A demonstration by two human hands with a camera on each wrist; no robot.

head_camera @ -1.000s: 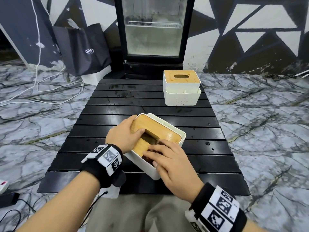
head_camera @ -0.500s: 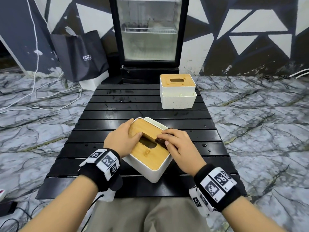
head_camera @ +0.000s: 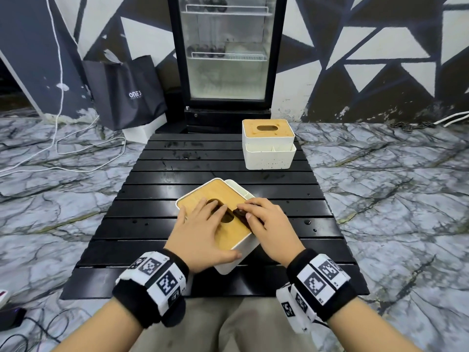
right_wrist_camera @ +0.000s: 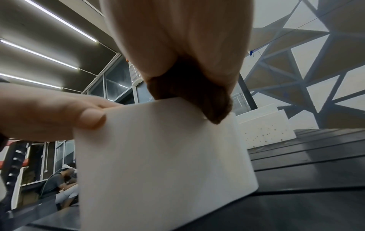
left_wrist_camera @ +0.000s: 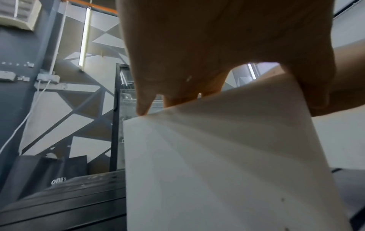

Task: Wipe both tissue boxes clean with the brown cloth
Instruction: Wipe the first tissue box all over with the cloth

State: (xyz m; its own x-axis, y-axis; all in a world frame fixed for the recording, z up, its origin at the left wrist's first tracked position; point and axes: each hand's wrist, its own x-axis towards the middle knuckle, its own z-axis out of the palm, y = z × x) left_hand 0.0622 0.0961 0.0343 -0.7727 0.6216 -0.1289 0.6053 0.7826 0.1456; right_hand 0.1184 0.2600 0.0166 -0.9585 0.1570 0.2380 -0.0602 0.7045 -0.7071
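The near tissue box, white with a wooden lid, sits turned at an angle on the black slatted table. My left hand holds it, with fingers across the lid's slot and the thumb against the near wall. My right hand grips the bunched brown cloth and presses it on the lid's right edge. In the right wrist view the brown cloth hangs over the box's top rim. The second tissue box stands untouched at the table's far right.
A glass-door fridge stands just behind the table. A dark shopping bag leans against the wall at the left, with white cables on the marble floor. Water drops dot the slats right of the box.
The near box has settled flat from a tilt. My left hand slid from the box's far-left edge onto the lid. My right hand carried the cloth from the slot to the lid's right edge.
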